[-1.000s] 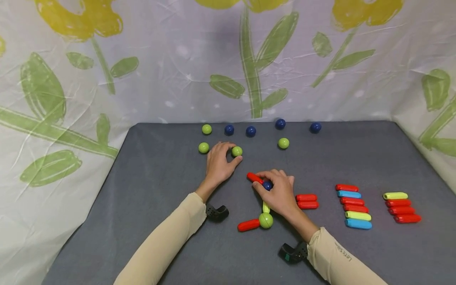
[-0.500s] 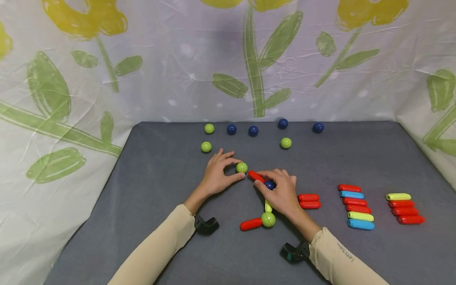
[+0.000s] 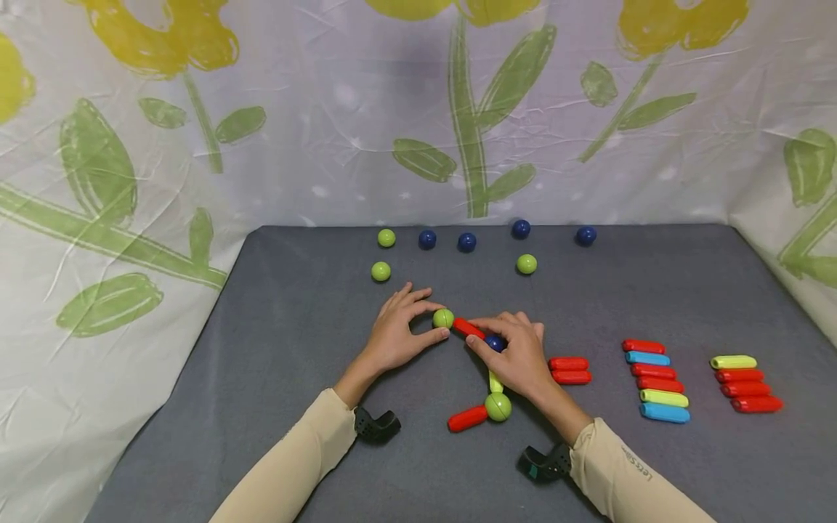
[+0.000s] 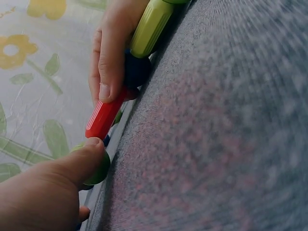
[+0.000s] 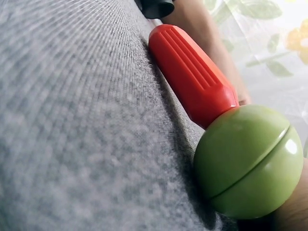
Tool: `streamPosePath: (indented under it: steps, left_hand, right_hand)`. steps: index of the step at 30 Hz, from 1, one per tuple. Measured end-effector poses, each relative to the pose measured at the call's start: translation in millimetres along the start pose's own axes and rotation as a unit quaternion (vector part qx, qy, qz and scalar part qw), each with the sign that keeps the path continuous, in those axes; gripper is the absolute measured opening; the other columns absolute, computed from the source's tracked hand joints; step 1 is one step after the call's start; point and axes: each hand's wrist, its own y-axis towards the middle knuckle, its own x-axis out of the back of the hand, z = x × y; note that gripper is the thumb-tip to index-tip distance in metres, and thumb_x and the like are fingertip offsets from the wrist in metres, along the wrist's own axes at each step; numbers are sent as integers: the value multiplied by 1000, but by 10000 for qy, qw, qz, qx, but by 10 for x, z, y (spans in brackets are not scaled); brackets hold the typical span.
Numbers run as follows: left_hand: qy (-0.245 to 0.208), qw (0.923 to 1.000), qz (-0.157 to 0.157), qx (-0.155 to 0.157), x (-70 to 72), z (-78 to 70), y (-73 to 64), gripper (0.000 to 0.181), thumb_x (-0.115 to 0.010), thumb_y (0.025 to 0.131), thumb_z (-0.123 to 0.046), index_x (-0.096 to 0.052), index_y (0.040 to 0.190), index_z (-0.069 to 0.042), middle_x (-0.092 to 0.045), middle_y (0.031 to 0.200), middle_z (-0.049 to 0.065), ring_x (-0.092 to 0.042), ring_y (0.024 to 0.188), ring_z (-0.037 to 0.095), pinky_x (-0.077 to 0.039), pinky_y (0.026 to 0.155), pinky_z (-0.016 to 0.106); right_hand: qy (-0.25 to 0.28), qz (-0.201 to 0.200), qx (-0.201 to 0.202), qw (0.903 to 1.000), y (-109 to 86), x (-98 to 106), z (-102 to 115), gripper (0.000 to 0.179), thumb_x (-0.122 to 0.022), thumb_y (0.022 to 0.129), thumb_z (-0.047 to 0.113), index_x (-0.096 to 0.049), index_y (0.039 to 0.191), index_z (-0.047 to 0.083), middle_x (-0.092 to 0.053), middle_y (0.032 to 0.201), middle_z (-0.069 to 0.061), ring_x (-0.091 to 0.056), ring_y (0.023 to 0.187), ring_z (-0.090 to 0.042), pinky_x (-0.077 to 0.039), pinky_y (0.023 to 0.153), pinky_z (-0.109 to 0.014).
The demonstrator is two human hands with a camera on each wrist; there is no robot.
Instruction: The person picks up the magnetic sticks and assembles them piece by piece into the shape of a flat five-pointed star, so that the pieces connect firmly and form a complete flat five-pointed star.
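Note:
My left hand [image 3: 397,330] pinches a green ball [image 3: 443,319] between thumb and forefinger, right at the free end of a red rod [image 3: 468,329]. The fingers of my right hand [image 3: 519,356] grip that rod where it joins a blue ball [image 3: 495,343], partly hidden by the hand. From the blue ball a yellow-green rod [image 4: 151,29] runs to a second green ball [image 5: 245,163]. Another red rod [image 5: 192,72] sticks out of this ball toward the left, lying close over the grey cloth. In the left wrist view, the left thumb presses on the pinched ball.
Three green balls, one [image 3: 526,264] toward the right, and several blue balls [image 3: 467,242] lie along the back. Two red rods [image 3: 570,370] lie beside the right hand. Farther right are two columns of red, blue and yellow-green rods [image 3: 664,412]. A flowered cloth [image 3: 327,109] hangs behind.
My left hand has brought the green ball toward me from the back, up to the red rod's end. My right hand keeps its grip; the joined pieces have shifted only slightly.

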Motion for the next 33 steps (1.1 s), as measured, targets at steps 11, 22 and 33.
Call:
streamPosePath:
  steps: [11,22,33]
  left_hand:
    - [55,10000,-40,-61,-5,1,-2,44,-77,89,-43,-71,128,-24,-49,157,10,-23,157,35,-14,124,65]
    - [-117,9998,-147,0,-9,-13,-40,50,-75,91,-40,-64,135,-18,-50,155,10,-26,156,34,-13,125,60]
    - [-348,9982,282,-399,-11,-56,-247,28,-75,89,-46,-71,107,-25,-52,154,5,-25,157,31,-8,127,58]
  right_hand:
    - [-56,61,61,9999,1,-4,-4,24,-80,88,31,-80,110,21,-70,86,1,-44,77,-13,-22,76,-37]
    - [-19,-270,-291,9992,14,-15,5,21,-76,90,23,-77,108,12,-70,92,-5,-52,84,-21,-24,80,-39]
    - [134,-479,-661,9966,28,-19,15,28,-69,94,16,-69,120,4,-65,107,-15,-53,95,-30,-24,79,-39]
